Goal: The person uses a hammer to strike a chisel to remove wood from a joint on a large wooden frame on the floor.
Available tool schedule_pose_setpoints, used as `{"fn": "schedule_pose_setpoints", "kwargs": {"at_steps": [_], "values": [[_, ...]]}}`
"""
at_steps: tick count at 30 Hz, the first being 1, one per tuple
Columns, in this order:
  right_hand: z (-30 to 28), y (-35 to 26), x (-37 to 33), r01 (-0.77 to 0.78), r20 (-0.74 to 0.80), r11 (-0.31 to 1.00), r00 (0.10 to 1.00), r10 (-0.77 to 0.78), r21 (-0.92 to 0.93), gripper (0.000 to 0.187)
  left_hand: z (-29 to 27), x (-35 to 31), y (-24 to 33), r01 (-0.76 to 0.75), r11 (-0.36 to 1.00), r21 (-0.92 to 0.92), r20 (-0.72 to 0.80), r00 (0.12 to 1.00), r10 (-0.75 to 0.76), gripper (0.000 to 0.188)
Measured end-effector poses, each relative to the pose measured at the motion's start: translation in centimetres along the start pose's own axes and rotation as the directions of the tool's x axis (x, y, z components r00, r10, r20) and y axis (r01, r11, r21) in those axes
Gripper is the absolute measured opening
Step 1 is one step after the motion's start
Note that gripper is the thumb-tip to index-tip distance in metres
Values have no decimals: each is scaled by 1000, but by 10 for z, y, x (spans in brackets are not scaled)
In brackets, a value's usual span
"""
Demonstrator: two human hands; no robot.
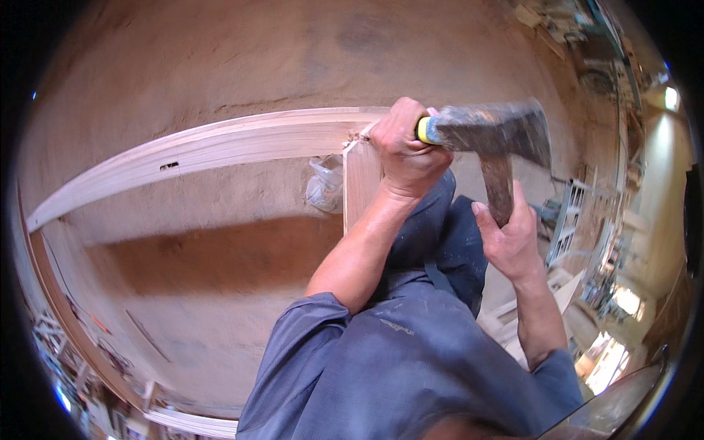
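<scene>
My left hand (407, 150) is closed around the handle of a chisel (425, 130), whose yellow and blue end sticks out to the right; its blade is hidden. This fist rests at the corner where a long pale wooden beam (249, 138) meets a shorter timber (361, 180). A few wood chips (355, 136) lie at that joint. In my right hand (513, 238) is the wooden handle of an axe (499, 132), held upright. The axe's dark metal head is slightly blurred, its blunt end close to the chisel's handle end and its cutting edge facing right.
A small dark slot (169, 166) is cut in the beam's side. On the earthen floor a clear plastic bag (325, 185) sits beside the shorter timber. A metal ladder-like frame (568, 220) and stacked timber stand to the right. A brown wooden rail (77, 323) runs down the left.
</scene>
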State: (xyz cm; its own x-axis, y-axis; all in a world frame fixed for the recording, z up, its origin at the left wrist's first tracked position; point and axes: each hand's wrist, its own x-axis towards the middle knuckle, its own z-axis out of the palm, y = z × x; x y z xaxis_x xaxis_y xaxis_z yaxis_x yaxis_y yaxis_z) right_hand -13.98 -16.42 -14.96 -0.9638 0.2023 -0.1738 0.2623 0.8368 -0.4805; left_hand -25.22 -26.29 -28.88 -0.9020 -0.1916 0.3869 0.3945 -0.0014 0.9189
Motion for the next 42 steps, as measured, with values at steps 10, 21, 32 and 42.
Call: {"fn": "schedule_pose_setpoints", "kwargs": {"at_steps": [10, 21, 32, 42], "values": [[18, 44, -56, -301, -39, 922, 947, 320, 244, 18, -78, 6, -7, 132, 928, -347, -63, 985, -164, 19], [40, 90, -100, -627, 215, 606, 760, 613, 489, 17, -108, 53, -24, 350, 731, -586, 224, 937, -269, 22], [41, 100, -92, -553, 168, 716, 826, 538, 426, 27, -63, 44, -29, 292, 844, -449, 81, 955, -287, 6], [3, 71, -60, -425, 31, 649, 850, 527, 631, 17, -3, 18, -8, -52, 997, 50, 472, 881, 22, 21]]}}
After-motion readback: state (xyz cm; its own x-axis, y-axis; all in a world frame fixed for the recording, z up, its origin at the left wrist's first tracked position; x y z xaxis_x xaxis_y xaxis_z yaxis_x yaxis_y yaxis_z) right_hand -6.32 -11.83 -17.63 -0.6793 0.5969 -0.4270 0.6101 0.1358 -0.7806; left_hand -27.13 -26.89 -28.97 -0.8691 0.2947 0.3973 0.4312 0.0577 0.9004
